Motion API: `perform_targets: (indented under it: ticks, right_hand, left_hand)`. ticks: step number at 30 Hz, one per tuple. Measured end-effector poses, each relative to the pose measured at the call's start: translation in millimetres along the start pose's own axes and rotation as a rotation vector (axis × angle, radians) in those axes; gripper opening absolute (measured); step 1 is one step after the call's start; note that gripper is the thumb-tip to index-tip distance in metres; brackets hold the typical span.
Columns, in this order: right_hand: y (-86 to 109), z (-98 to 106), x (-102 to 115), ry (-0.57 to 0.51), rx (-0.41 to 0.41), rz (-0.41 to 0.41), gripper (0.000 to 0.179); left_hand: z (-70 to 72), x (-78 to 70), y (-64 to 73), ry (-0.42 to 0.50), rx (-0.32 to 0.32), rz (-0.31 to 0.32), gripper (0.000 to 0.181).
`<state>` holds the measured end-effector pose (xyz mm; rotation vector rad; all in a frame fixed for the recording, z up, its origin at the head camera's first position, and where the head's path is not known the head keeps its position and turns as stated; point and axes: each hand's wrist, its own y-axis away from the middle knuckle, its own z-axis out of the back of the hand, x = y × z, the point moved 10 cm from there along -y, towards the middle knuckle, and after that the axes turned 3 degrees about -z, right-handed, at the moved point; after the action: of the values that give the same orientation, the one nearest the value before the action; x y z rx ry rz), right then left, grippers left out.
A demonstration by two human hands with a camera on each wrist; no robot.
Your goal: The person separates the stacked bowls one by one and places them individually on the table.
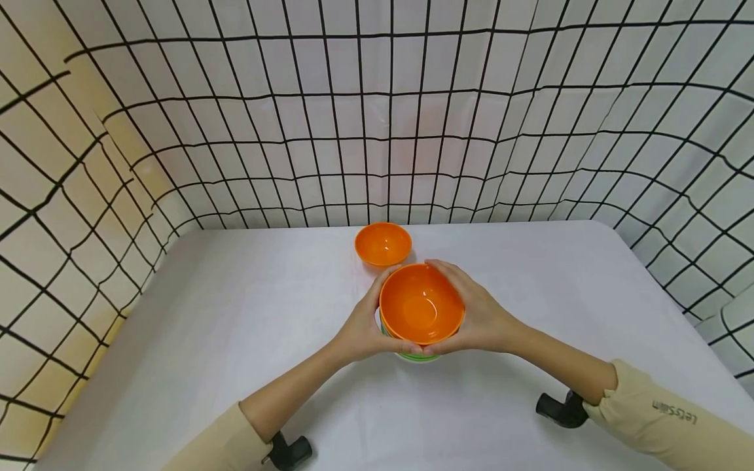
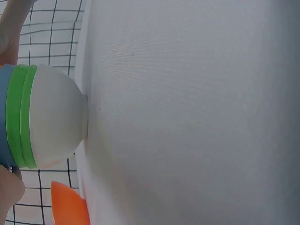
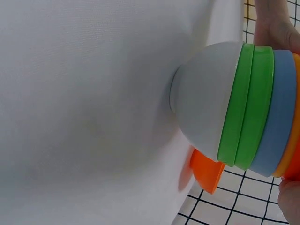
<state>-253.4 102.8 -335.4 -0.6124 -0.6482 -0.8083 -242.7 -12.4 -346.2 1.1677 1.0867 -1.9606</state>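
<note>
Both hands hold an orange bowl [image 1: 421,304] from opposite sides, at the top of a stack. My left hand [image 1: 364,329] curls round its left side, thumb along the near rim. On the opposite side my right hand [image 1: 484,319] grips it in the same way, and the thumbs nearly meet in front. Under it, the right wrist view shows an orange-yellow band, a blue bowl [image 3: 274,112], green rims [image 3: 247,105] and a white bowl [image 3: 204,89] with its base at the white tabletop. Fingers in the left wrist view are partly cut off.
A second orange bowl [image 1: 383,245] stands upright on the white table [image 1: 265,288], just behind the stack. Black wire mesh [image 1: 389,118] over white sheeting surrounds the far edge and both sides. Dark wrist mounts [image 1: 288,451] hang below the sleeves.
</note>
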Motion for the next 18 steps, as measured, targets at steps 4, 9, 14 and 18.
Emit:
perform_targets:
  ticks: [4, 9, 14, 18]
  right_hand:
    - [0.7, 0.6, 1.0, 0.001, -0.015, 0.005, 0.109]
    - [1.0, 0.6, 1.3, 0.017, -0.032, 0.014, 0.109]
    - [1.0, 0.5, 0.6, 0.015, -0.043, 0.019, 0.109]
    - [1.2, 1.0, 0.6, 0.011, -0.053, 0.024, 0.109]
  left_hand:
    - [-0.2, -0.3, 0.8, 0.006, 0.009, 0.015, 0.104]
    - [-0.4, -0.9, 0.2, 0.016, 0.022, 0.006, 0.104]
    - [-0.5, -1.2, -0.5, 0.034, 0.025, -0.014, 0.103]
    - [-0.4, -2.2, -0.6, 0.029, 0.023, -0.027, 0.104]
